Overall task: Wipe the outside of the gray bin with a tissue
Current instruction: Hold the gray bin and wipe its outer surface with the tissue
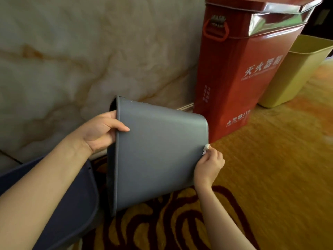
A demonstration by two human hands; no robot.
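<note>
The gray bin (158, 152) is held tipped on its side above the carpet, its open mouth to the left and its base to the right. My left hand (100, 132) grips the rim at the upper left, thumb over the outside wall. My right hand (209, 165) pinches a small crumpled white tissue (206, 148) against the bin's right edge, near the base corner. Most of the tissue is hidden inside my fingers.
A tall red fire-extinguisher box (243, 69) stands close behind the bin. A yellow bin (295, 73) sits to its right. A dark blue bin (72, 204) lies at the lower left. A marble wall (90, 51) runs behind; patterned orange carpet (279, 168) covers the floor.
</note>
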